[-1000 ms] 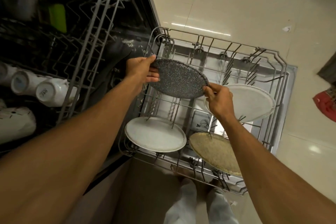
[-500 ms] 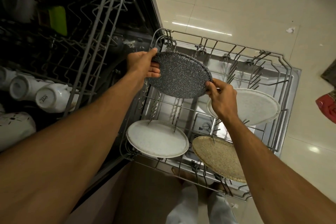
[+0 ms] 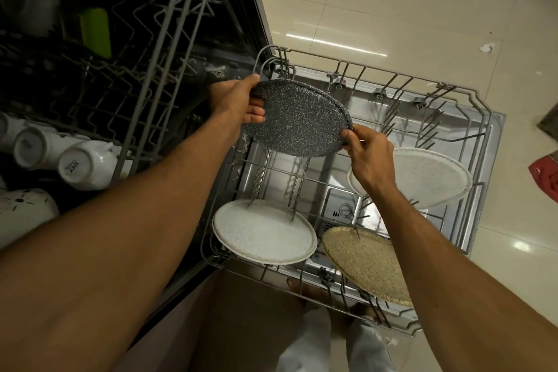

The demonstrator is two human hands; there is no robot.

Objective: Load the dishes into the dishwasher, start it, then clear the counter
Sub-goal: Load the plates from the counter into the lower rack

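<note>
The plate (image 3: 299, 121) has barely shifted — left hand (image 3: 238, 106) still grips its left rim, right hand (image 3: 367, 157) pinches the right — above the rack (image 3: 406, 76).

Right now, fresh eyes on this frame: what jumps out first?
The dark grey speckled round plate, held mid-frame over the pulled-out grey wire lower rack, left hand gripping its left edge, right hand pinching its right rim. Three more plates sit in the rack: a white round plate near left, a gold textured round plate near right, a second white plate far right.
</note>
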